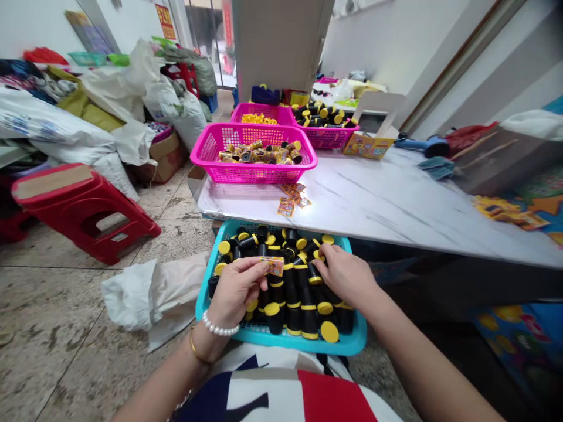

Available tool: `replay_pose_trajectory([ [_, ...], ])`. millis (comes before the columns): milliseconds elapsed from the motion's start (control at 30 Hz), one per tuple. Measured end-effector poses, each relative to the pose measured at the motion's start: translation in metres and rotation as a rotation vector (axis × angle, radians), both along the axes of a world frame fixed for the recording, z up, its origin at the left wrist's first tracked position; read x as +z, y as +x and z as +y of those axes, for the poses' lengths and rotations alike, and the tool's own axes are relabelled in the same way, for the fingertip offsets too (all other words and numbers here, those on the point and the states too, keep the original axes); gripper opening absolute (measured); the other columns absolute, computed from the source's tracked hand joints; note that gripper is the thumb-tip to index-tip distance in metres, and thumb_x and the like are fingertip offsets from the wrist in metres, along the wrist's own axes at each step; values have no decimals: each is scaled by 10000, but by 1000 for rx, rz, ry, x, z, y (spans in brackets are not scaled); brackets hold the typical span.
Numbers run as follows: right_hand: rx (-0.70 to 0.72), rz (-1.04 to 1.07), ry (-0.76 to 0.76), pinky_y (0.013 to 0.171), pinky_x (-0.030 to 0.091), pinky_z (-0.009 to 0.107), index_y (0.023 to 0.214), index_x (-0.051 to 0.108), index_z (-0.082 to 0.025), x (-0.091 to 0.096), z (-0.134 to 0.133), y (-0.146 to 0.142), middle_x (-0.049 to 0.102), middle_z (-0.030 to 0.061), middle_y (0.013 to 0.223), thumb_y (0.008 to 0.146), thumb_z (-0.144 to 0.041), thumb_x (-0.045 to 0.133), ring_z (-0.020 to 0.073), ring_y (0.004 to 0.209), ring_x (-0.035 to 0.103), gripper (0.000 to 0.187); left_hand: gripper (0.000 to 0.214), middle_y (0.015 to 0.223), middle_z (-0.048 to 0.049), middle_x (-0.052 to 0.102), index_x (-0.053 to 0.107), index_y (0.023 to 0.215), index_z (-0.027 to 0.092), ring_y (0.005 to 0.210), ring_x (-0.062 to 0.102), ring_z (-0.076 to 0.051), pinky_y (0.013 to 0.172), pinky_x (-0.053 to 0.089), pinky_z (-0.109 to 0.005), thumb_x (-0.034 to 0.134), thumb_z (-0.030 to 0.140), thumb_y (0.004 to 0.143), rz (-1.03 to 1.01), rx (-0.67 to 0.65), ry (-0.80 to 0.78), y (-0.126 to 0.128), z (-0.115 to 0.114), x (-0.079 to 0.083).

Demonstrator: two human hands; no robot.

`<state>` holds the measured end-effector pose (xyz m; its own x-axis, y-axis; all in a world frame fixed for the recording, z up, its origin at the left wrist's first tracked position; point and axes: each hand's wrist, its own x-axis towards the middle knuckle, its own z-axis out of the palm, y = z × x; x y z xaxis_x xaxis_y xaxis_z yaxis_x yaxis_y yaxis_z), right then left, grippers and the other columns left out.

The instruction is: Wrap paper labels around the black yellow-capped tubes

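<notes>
Printed label (277,267) was held pinched in the left hand (237,288) above the blue basket (303,344), judged light, bendable and best taken by its edges; whether the right grip (349,276), placed at a black tub (314,273), was closed could not be told.

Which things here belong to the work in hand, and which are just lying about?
Likely in the job:
printed label in the left hand
black, yellow-ended canisters, right hand at them
blue basket holding those
loose printed slips on the table
probably the front pink basket

Seemingly lying about:
red stool
white sack on the floor
cardboard box
</notes>
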<state>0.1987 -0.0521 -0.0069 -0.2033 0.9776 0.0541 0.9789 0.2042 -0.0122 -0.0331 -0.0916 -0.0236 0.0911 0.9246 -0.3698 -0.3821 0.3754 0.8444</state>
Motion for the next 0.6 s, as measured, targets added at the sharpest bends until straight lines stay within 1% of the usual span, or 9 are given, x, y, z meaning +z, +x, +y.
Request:
replay_pose_trajectory([
  [67,-10,26,-8,548,359,279,897,551,-212,-4,1,-5,680,58,944,898,-297,514,216,753,644,92,295,496,16,556,727,856,122,376,380,-13,329,186,-103,782,365,698,-23,5,-1,2,2,1],
  [133,-12,76,-13,557,378,284,882,551,-216,-4,5,-8,674,52,926,875,-270,528,220,767,643,59,282,518,13,564,718,837,123,394,419,-21,327,188,-100,790,353,689,-45,30,-10,2,4,3],
  [233,-23,211,17,595,426,306,883,565,-207,2,9,-7,669,54,887,802,-255,599,227,751,640,100,298,592,5,607,700,868,126,375,423,-15,303,179,-100,796,335,680,-83,74,-33,-1,7,6],
  [300,-13,428,49,625,467,315,920,583,-200,9,7,-6,665,47,864,764,-262,646,211,722,638,180,316,632,4,623,688,890,118,357,401,-1,288,176,-98,804,311,668,-117,82,-47,-3,10,7],
  [333,7,590,48,637,489,314,952,593,-199,12,4,-6,664,43,860,762,-273,659,199,713,639,214,315,642,6,624,682,890,112,351,392,4,283,176,-96,804,300,668,-136,76,-51,-3,12,7],
  [400,63,978,-15,670,531,306,1015,610,-202,19,-4,-10,674,40,875,783,-299,663,180,730,654,258,294,643,12,613,669,868,104,350,388,10,276,177,-91,798,285,676,-173,59,-55,-1,14,6],
  [467,108,1319,-128,723,559,306,1039,633,-208,22,-12,-18,695,41,902,801,-310,665,176,786,677,261,274,631,23,594,660,860,103,352,394,9,269,176,-87,790,270,686,-214,38,-66,2,15,5],
  [533,120,1511,-229,749,574,312,1017,661,-210,22,-18,-28,712,37,906,796,-302,683,175,805,689,240,266,624,33,576,657,880,103,356,396,9,266,181,-82,780,251,697,-260,15,-82,6,15,6],
  [600,107,1585,-284,734,583,304,979,681,-207,18,-19,-36,716,30,888,776,-294,706,164,775,688,222,256,633,35,568,655,895,101,362,392,12,266,190,-78,765,239,709,-313,-8,-90,8,15,7],
])
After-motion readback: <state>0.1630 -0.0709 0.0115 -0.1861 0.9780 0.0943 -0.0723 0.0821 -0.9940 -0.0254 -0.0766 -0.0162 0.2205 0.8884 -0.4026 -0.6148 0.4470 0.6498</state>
